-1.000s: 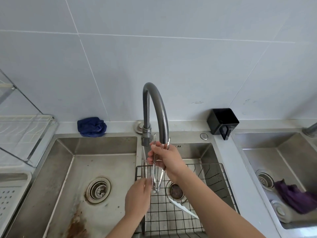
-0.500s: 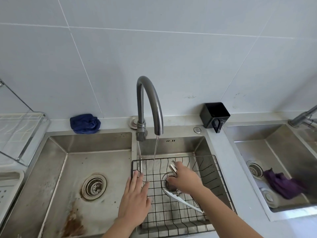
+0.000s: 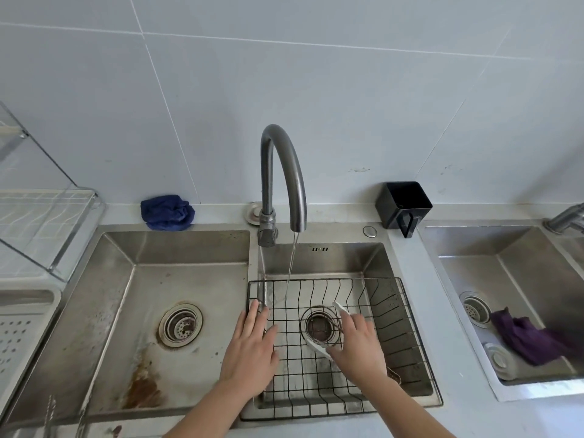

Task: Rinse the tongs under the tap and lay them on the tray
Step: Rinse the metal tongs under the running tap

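Note:
Water runs from the grey curved tap [image 3: 284,172] into the right-hand basin, where a black wire basket [image 3: 407,314] sits. My right hand [image 3: 358,341] is low in the basket over the drain, fingers curled around tongs [image 3: 316,345] with white tips. One tip points toward the tap and the other toward me. A metal end [image 3: 394,375] shows beside my wrist. My left hand [image 3: 252,343] rests flat with fingers apart on the basket's left rim and holds nothing. The white perforated tray [image 3: 19,330] is at the far left edge.
A clear dish rack [image 3: 47,222] stands above the tray. The left basin [image 3: 151,311] has a rust stain. A blue cloth [image 3: 167,212] and a black holder [image 3: 403,203] sit on the back ledge. A second sink [image 3: 518,305] on the right holds a purple cloth [image 3: 531,339].
My right hand dropped from the tap spout down into the wire basket. My left hand opened and settled flat on the basket's left rim.

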Action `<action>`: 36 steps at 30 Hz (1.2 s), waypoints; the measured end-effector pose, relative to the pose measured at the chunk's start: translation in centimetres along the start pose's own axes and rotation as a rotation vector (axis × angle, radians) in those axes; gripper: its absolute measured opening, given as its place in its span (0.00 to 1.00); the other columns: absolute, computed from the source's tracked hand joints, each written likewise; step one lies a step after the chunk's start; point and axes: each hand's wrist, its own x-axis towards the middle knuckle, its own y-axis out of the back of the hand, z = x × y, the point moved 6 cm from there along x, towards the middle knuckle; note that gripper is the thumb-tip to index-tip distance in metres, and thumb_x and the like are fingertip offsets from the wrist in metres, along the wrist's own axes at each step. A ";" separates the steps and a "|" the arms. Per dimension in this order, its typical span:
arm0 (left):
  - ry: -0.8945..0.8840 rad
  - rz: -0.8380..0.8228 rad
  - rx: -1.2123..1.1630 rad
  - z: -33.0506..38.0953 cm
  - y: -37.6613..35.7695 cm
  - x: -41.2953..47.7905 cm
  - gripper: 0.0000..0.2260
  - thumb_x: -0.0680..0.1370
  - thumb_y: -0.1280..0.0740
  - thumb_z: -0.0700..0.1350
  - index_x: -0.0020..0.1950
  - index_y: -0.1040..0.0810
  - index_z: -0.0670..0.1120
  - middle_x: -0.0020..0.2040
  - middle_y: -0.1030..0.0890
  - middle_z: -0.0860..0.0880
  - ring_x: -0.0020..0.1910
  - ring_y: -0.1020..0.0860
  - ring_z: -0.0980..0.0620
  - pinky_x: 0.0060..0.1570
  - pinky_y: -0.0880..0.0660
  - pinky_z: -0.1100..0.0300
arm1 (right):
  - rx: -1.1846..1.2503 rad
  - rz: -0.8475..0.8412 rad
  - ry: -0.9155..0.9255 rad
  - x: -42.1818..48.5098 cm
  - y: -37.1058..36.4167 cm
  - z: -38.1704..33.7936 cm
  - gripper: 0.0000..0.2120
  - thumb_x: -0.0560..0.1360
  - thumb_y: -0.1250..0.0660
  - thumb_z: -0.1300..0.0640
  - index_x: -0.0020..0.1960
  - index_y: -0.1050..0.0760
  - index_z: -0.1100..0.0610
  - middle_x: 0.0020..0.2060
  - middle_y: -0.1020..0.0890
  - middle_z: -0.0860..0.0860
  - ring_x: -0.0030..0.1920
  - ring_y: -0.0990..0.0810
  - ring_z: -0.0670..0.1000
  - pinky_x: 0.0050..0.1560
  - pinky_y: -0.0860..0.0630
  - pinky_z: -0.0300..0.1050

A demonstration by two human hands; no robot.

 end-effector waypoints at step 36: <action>1.216 0.102 -0.163 -19.5 1.9 -23.5 0.36 0.70 0.23 0.59 0.69 0.28 0.38 0.62 0.27 0.36 0.59 0.28 0.35 0.53 0.25 0.39 | -0.144 0.183 0.672 -1.5 -4.8 -19.0 0.14 0.71 0.23 0.49 0.52 0.18 0.56 0.51 0.20 0.52 0.53 0.22 0.58 0.53 0.21 0.53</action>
